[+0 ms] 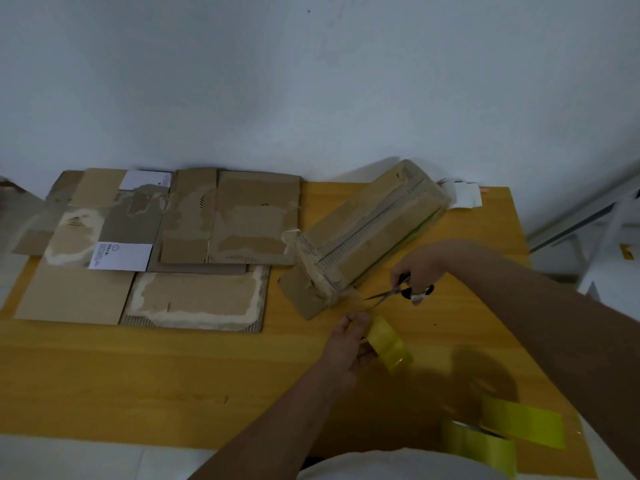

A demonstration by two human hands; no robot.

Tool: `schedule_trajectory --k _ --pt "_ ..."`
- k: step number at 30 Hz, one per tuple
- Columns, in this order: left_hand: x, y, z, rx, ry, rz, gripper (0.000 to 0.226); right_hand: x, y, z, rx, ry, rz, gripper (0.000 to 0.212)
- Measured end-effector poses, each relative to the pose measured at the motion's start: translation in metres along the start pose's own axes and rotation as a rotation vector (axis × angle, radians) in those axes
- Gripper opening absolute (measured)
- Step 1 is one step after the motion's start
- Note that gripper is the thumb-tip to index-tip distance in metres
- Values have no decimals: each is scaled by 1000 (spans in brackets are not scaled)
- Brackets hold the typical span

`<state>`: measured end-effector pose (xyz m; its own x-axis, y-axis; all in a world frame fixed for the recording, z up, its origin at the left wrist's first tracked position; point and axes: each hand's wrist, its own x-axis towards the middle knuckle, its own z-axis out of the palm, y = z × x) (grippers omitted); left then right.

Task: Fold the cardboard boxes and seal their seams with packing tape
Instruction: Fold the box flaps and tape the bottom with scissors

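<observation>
A folded cardboard box lies diagonally on the yellow wooden table, with tape along its top seam. My left hand grips a yellow tape roll just in front of the box's near end. A strip of tape appears to run from the roll up to the box, too faint to be sure. My right hand holds black-handled scissors, their blades parted and pointing left towards that strip, close to the box's near corner.
Several flattened cardboard boxes cover the table's left and back. Two more yellow tape rolls sit at the near right edge. White paper scraps lie behind the box. A white wall rises directly behind the table.
</observation>
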<state>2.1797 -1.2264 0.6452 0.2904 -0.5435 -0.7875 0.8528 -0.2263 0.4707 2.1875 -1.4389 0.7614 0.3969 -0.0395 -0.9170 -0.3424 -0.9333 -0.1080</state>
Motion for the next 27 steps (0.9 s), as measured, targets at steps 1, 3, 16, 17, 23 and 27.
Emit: schedule_trajectory --k 1,3,16,17,23,27 --pt "0 0 0 2 5 -3 14 1 -4 -1 -19 2 -8 43" --pt "0 0 2 9 3 -11 13 3 -13 -2 -54 -2 -32 44" --pt "-2 2 -5 17 27 -95 21 10 -30 0 -150 107 -106 32" --pt "-2 3 -6 19 23 -109 19 10 -29 1 -146 117 -112 30" --pt "-6 11 -13 59 6 -181 21 9 -29 5 -124 152 -107 30" --pt "-7 16 -27 143 7 -216 24 8 -31 12 -116 131 -41 36"
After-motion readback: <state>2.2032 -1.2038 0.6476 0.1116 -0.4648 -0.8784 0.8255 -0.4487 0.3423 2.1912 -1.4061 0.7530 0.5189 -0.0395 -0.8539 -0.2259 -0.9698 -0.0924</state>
